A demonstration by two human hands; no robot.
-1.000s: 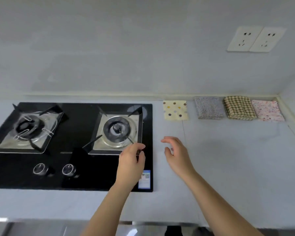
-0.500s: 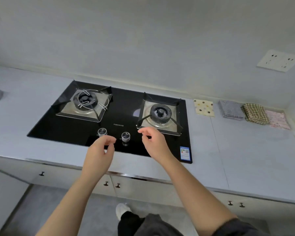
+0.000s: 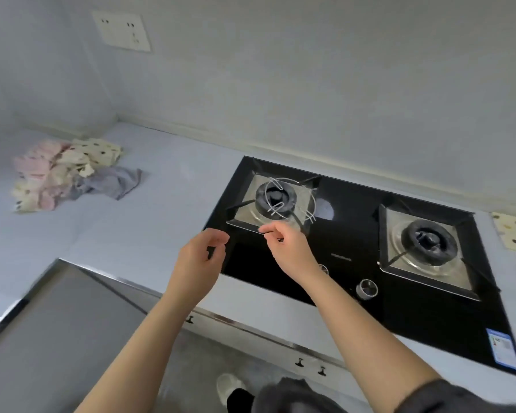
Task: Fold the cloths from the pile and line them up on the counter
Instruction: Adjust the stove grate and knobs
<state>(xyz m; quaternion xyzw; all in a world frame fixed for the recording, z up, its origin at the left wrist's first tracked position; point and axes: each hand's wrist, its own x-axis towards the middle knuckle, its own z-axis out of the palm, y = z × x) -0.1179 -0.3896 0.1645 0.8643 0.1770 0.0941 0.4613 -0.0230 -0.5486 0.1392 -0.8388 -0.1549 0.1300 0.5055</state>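
A pile of crumpled cloths (image 3: 69, 174), pink, cream with dots and grey, lies on the counter (image 3: 149, 210) at the far left near the corner. One folded cream dotted cloth (image 3: 514, 234) shows at the right edge, past the stove. My left hand (image 3: 201, 260) hovers over the counter's front edge by the stove's left side, fingers loosely curled and holding nothing. My right hand (image 3: 289, 248) hangs above the stove's front left part, fingers also loosely curled and empty. Both hands are well to the right of the pile.
A black glass gas stove (image 3: 355, 263) with two burners and two knobs fills the middle of the counter. A wall socket (image 3: 121, 31) sits above the pile. The counter turns a corner at the left. Grey floor and a shoe show below.
The view has swung left: the pile of cloths has come into sight and the folded row has slid out to the right. Both empty hands have moved left across the stove.
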